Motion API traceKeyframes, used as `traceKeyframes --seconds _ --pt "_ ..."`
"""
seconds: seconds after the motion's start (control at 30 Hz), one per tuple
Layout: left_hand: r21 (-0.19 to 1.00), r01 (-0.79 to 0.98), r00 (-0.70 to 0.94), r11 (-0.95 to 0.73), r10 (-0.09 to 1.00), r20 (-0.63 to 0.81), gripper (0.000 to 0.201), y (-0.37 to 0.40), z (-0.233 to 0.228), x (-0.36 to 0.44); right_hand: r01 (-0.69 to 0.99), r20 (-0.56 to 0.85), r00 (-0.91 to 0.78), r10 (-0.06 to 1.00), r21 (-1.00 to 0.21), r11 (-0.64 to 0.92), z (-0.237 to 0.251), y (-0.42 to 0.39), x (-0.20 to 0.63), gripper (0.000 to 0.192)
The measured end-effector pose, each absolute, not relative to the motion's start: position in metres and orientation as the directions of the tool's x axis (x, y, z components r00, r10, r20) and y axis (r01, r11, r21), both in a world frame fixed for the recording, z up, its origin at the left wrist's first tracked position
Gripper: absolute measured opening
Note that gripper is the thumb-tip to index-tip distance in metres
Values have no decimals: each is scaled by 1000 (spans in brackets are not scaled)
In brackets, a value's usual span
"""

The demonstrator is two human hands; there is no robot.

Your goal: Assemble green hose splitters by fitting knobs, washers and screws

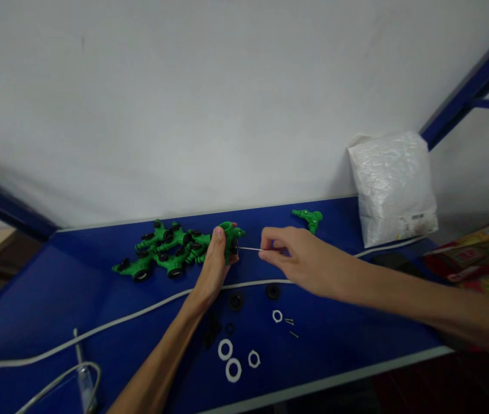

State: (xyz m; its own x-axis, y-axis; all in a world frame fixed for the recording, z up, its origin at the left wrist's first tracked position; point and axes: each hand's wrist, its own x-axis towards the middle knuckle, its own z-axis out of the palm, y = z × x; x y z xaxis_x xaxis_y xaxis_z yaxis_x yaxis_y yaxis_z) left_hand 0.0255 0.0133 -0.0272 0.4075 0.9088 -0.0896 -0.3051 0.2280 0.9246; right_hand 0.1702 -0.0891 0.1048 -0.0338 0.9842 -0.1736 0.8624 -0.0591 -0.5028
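Note:
My left hand (215,261) is closed around a green plastic fitting (227,241) with an open round mouth at its top and a black part on its right side. From the right, my right hand (289,253) pinches a thin metal rod (250,249), like a screwdriver shaft. Its tip meets the fitting's black part; the rear end is hidden in the hand. Left of my left hand lie several green fittings with black rings (175,247). Another green fitting (310,217) rests alone beyond my right hand.
On the blue table (334,345) lie white ring nuts (233,370), black rings (236,301) and small screws (289,321). A white cable (141,311) crosses the tabletop. At left is a clear-handled tool (84,379); a white plastic package (395,190) leans on the wall.

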Motion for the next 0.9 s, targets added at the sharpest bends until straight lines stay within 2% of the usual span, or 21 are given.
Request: traceKeyframes --seconds 0.03,0.07,0.1,0.17,0.2,0.27,0.3,0.37,0.43,0.5,0.57,0.63,0.7,0.77,0.8,0.83,0.87,0.9 --pt "925 -308 403 221 911 -84 51 13 -27 25 764 -269 41 962 -612 -203 106 -86 172 18" --pt "926 -307 402 218 912 -81 51 13 -27 25 675 -354 80 932 -669 -312 107 -84 174 22" --pt "928 -304 405 217 911 -81 52 13 -26 25 635 -387 83 918 -690 -348 106 -83 177 24" --pt "929 -296 415 221 906 -83 52 12 -25 26 732 -275 44 961 -646 -218 102 -82 181 27" --pt "928 -297 424 224 902 -82 52 11 -24 26 828 -160 3 987 -552 -92 99 -84 183 26" --pt "922 -310 440 232 894 -77 52 11 -23 26 963 31 -150 988 -221 153 92 -88 184 20" --pt "916 -322 445 242 892 -79 52 11 -23 26 971 81 -235 968 -31 239 88 -91 184 20" --pt "899 -344 449 272 888 -97 53 11 -22 27 900 102 -389 916 254 354 85 -97 184 30" --pt "887 -359 451 290 886 -107 55 11 -22 28 792 88 -525 846 416 448 85 -101 183 33" --pt "890 -359 457 282 884 -95 56 10 -22 28 721 48 -599 799 467 512 85 -104 184 30" --pt "901 -345 448 262 890 -88 56 9 -24 28 751 7 -576 817 400 526 86 -104 183 31" --pt "913 -326 426 247 900 -91 55 8 -26 28 867 7 -474 881 182 465 87 -101 181 32" --pt "920 -317 411 233 907 -88 54 7 -27 27 942 -13 -263 965 -219 254 90 -98 177 20" --pt "920 -318 409 230 908 -86 53 7 -28 27 787 -182 -17 983 -609 -99 94 -94 174 14" --pt "918 -321 408 232 909 -87 52 7 -28 26 658 -293 62 954 -707 -260 97 -92 173 16" --pt "917 -323 404 234 910 -90 51 7 -28 26 566 -375 92 922 -743 -359 99 -91 174 17" --pt "916 -325 402 237 911 -93 51 8 -27 26 550 -396 98 913 -743 -381 101 -90 176 18" --pt "914 -327 401 239 911 -95 50 8 -27 26 618 -347 93 933 -715 -327 102 -90 178 18"
